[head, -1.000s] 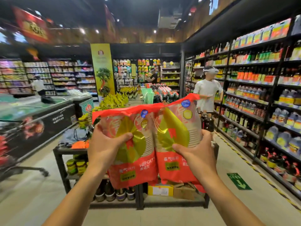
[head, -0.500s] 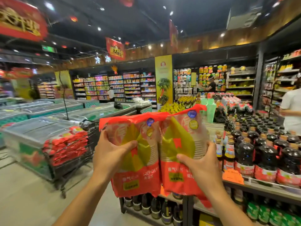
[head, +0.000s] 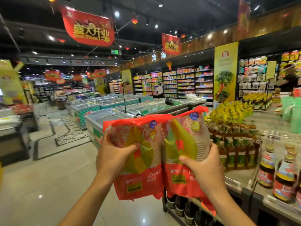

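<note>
Two red-and-yellow plastic packs of stacked paper cups are being held up side by side in front of the person, touching along their inner edges: the left pack [head: 138, 181] and the right pack [head: 192, 128]. The left hand [head: 114, 159] is gripping its pack with fingers [head: 128, 148] wrapped round it, and the right hand [head: 205, 168] is clasping the other likewise. This is looking like the carrying step (both packs are aloft, neither resting on anything). The next move is probably calling for a spot to put them, which I cannot pick out. On the right, the grey display surface [head: 237, 178] with its dark sauce bottles [head: 231, 152] is crowding close. On the left, the pale tiled floor [head: 48, 176] is offering open room before the glass-topped chest freezers [head: 114, 103].
</note>
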Motion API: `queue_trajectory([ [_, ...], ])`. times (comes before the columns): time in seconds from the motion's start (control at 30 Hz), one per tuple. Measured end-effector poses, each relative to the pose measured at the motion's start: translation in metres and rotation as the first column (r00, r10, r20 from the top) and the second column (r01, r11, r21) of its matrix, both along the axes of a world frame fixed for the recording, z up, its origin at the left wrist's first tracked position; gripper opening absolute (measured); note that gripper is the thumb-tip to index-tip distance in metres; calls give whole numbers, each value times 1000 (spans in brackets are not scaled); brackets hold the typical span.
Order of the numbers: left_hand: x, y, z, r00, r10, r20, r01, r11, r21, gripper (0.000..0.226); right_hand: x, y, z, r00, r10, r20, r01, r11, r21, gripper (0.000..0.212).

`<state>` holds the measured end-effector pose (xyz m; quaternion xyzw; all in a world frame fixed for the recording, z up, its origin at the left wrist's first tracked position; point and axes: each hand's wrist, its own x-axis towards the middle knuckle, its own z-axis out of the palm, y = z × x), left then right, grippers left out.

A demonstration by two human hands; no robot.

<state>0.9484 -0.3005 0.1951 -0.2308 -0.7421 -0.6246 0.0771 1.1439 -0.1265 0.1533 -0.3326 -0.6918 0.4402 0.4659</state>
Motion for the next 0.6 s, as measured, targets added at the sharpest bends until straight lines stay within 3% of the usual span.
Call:
queue_trajectory([
  [0.27,-67,-4,-3,992,127,10,-127,992,-3,105,-87,17,1,990,138,11,-138,990,22,71],
  [0.47,-144,15,-9,987,156,29,-157,987,45,103,-173,44,2,986,166,29,-167,984,57,70],
  [0.6,-209,37,-9,986,157,53,-160,985,61,113,-238,66,8,985,171,30,-172,983,68,72],
])
